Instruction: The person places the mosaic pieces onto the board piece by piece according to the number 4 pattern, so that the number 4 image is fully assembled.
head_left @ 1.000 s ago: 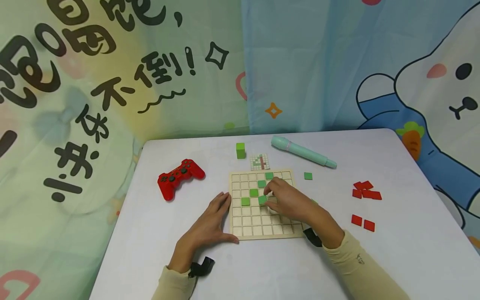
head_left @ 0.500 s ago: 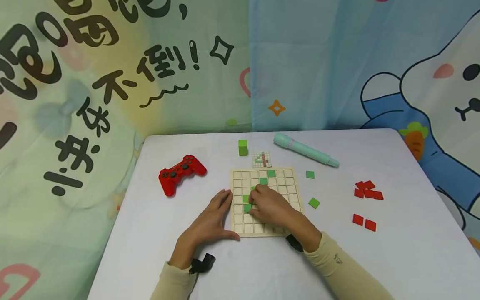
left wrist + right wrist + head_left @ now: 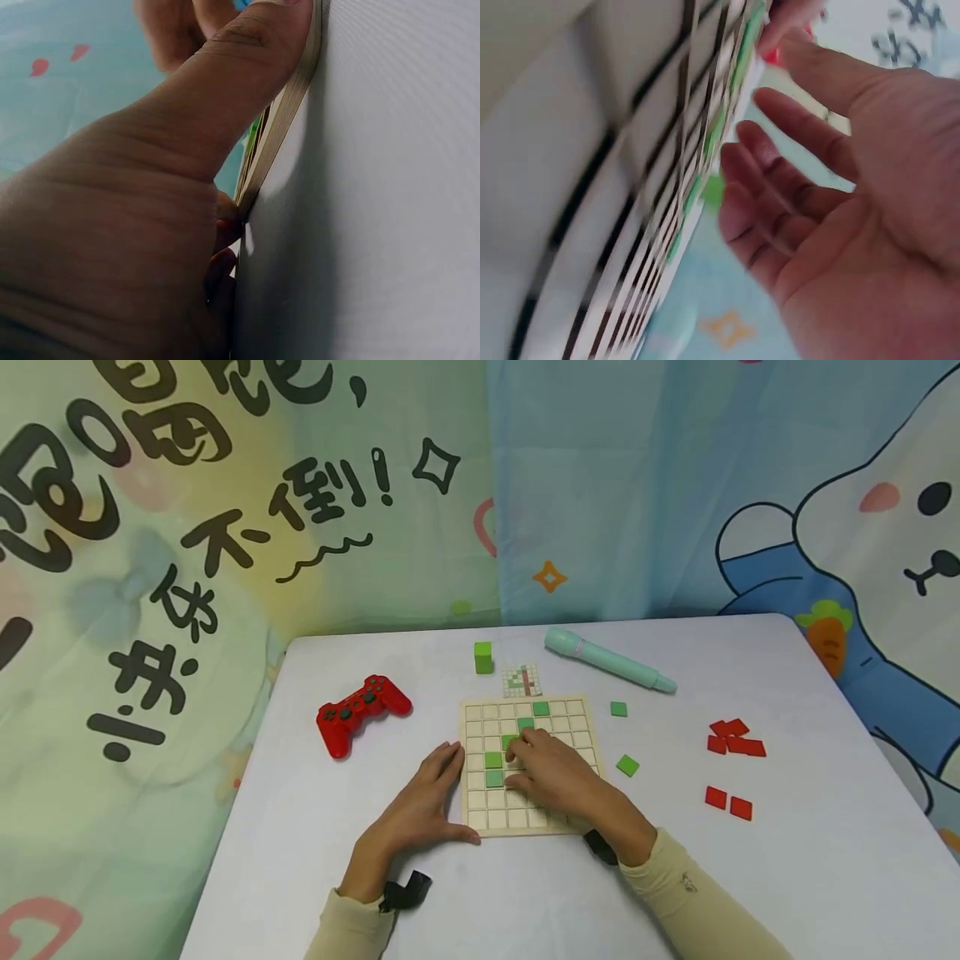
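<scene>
A wooden grid board [image 3: 480, 819] lies on the white table, with several green square tiles [image 3: 492, 760] set in its cells. The lowest green tile [image 3: 494, 779] sits in the second column, just left of my right hand [image 3: 558, 777]. That hand hovers over the board with loosely bent fingers; in the right wrist view its fingers [image 3: 739, 214] are spread apart with nothing between them. My left hand [image 3: 420, 802] rests against the board's left side, its thumb by the near corner. In the left wrist view the thumb [image 3: 247, 45] touches the board's edge [image 3: 281, 124].
A small pattern card [image 3: 521, 680] and a green block [image 3: 483, 657] lie beyond the board. A red game controller [image 3: 363, 714] is at left, a mint marker-shaped object [image 3: 611, 662] at back right. Two loose green tiles [image 3: 627, 766] and several red tiles [image 3: 738, 808] lie right.
My right hand carried a green tile leftward and down to the second column, then let go of it and drew slightly right. The left hand has stayed at the board's side.
</scene>
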